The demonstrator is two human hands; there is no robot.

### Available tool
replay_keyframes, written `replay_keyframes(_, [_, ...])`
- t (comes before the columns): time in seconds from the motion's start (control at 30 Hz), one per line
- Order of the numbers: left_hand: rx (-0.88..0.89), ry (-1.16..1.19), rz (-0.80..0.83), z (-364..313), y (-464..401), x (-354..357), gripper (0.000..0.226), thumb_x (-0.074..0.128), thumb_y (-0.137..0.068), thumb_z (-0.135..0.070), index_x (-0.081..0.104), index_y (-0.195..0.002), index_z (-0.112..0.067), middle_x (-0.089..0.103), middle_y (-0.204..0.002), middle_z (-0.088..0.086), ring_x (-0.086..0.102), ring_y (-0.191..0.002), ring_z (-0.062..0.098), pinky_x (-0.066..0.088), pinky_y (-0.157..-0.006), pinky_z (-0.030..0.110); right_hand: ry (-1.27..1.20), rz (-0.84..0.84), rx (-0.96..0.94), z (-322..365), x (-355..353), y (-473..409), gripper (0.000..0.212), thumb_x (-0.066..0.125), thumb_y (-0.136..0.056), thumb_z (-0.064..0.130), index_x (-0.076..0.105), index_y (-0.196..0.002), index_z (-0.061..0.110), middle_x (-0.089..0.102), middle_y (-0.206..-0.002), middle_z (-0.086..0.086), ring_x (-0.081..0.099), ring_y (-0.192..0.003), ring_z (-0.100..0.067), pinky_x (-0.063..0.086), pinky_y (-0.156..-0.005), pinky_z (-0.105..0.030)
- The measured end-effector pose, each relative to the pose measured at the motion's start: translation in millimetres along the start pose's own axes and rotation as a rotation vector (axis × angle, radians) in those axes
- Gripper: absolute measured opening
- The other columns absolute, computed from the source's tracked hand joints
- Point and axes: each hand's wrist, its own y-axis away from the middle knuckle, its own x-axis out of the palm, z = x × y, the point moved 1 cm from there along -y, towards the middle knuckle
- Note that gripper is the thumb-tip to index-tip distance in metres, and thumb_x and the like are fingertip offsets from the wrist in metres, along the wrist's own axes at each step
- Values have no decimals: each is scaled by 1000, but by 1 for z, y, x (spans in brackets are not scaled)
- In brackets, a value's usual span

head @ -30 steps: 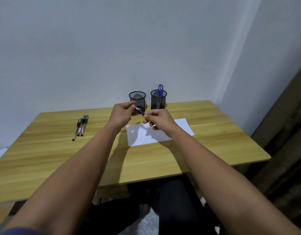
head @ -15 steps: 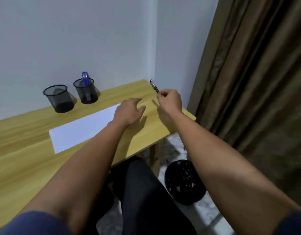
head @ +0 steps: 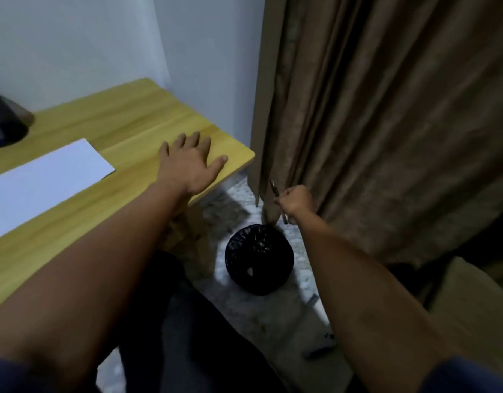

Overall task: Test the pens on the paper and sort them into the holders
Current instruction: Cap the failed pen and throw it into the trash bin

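My right hand [head: 294,204] grips a dark pen [head: 274,189] in a fist, out past the table's right edge and above a black-lined bin [head: 259,259] on the floor. The pen's ends stick out above and below the fist. My left hand [head: 190,163] rests flat with fingers spread on the wooden table [head: 137,114], near its right corner. The white paper [head: 43,177] lies to the left of that hand. One black mesh holder [head: 3,123] shows only partly at the left edge; the other holder and the remaining pens are out of view.
A brown curtain [head: 386,123] hangs right behind my right hand. A white wall corner stands behind the table. My dark-trousered legs [head: 188,321] are below the table edge, and the floor [head: 273,316] is pale and speckled. A beige object [head: 471,307] sits at the lower right.
The view has swung right and down. My right hand carried the pen off the table's right edge and lowered it over the bin. My left hand let go of the pen and flattened on the table.
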Motion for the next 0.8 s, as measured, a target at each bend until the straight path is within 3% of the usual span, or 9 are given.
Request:
replay_keyframes(0.07, [5, -4, -23, 0, 0, 0, 80, 21, -93, -76, 35, -154, -27, 25, -167, 4, 20, -153, 33, 14, -119, 62, 32, 62, 27, -18, 17, 1, 57, 86, -90, 19, 41, -55, 16, 40, -57, -4, 45, -57, -24, 44, -70, -36])
replay_keyframes(0.13, [10, -9, -39, 1, 1, 2, 78, 23, -93, -75, 38, -153, -27, 27, -166, 5, 21, -153, 33, 14, -119, 62, 63, 81, 44, -28, 30, 2, 52, 85, -91, 22, 43, -62, 12, 44, -64, -7, 53, -68, -28, 43, -69, -37])
replay_keyframes(0.2, [4, 5, -41, 1, 1, 2, 78, 23, -93, -75, 39, -152, -27, 27, -166, 5, 20, -153, 32, 13, -119, 62, 95, 71, 54, -29, 36, 5, 28, 80, -95, 26, 63, -89, 5, 68, -98, -19, 68, -101, -37, 46, -76, -39])
replay_keyframes(0.27, [-1, 13, -40, 1, 0, 1, 80, 22, -92, -76, 39, -152, -28, 27, -166, 5, 20, -153, 32, 13, -120, 62, 120, 51, 70, -29, 37, 5, 37, 73, -100, 27, 66, -127, 3, 65, -138, -20, 63, -129, -40, 50, -91, -43])
replay_keyframes(0.3, [0, 12, -41, 1, 0, 1, 79, 22, -92, -76, 40, -152, -28, 27, -166, 5, 20, -153, 32, 13, -120, 62, 121, 44, 71, -29, 36, 4, 41, 72, -100, 25, 63, -133, 3, 63, -143, -20, 61, -133, -40, 51, -96, -43])
replay_keyframes(0.5, [-4, 16, -32, 1, 1, 0, 79, 23, -92, -76, 39, -153, -28, 27, -166, 5, 20, -153, 32, 13, -120, 62, -23, -34, -9, -8, 20, 6, 43, 72, -97, 41, 75, -122, 6, 76, -125, -18, 71, -118, -39, 55, -90, -37])
replay_keyframes(0.67, [20, 27, -33, -1, 4, -5, 74, 26, -95, -72, 42, -150, -25, 29, -165, 7, 22, -152, 34, 14, -119, 62, -79, -186, -153, 45, -19, 23, 27, 61, -103, 33, 80, -112, 17, 79, -115, -13, 72, -110, -35, 55, -85, -35])
replay_keyframes(0.8, [50, 23, -5, 0, 7, -21, 61, 35, -94, -68, 62, -122, -21, 48, -152, 9, 41, -139, 36, 31, -109, 56, -102, -239, -327, 96, -41, 41, 26, 59, -102, 29, 80, -105, 15, 81, -106, -13, 72, -105, -36, 54, -81, -35])
